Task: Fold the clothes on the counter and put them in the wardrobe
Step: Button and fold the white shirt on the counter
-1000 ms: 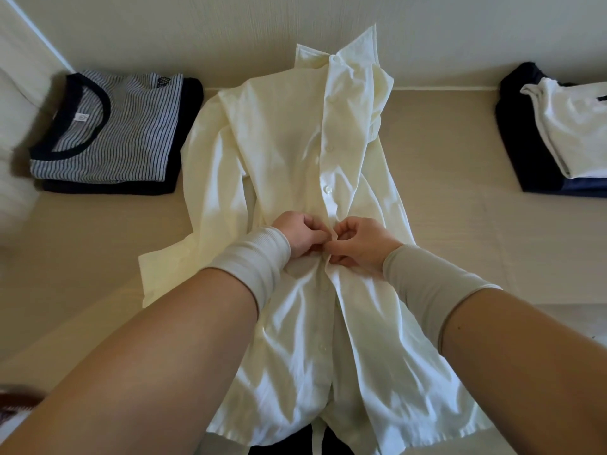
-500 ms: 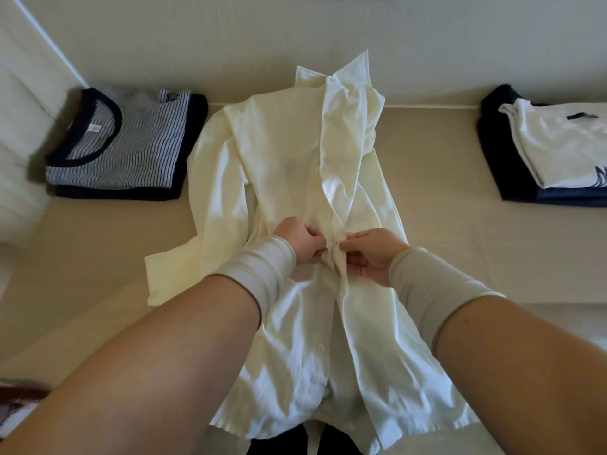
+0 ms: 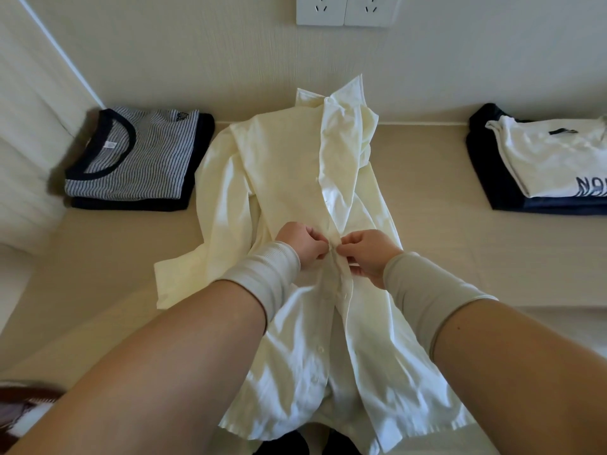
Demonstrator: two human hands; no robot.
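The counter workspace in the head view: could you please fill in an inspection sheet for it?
Surface: beige counter, running to the back wall.
Job's things: white button shirt laid flat, front up, hem hanging over the near edge; folded striped top on a dark garment at back left; folded white printed tee on a navy garment at back right.
Clutter: blurred dark-and-white object at lower left, cannot identify.
Grippers: left hand and right hand pinch the shirt's placket at a button; fingers curled.
Cables: nothing seen.
Surroundings: wall sockets above, nothing plugged in.
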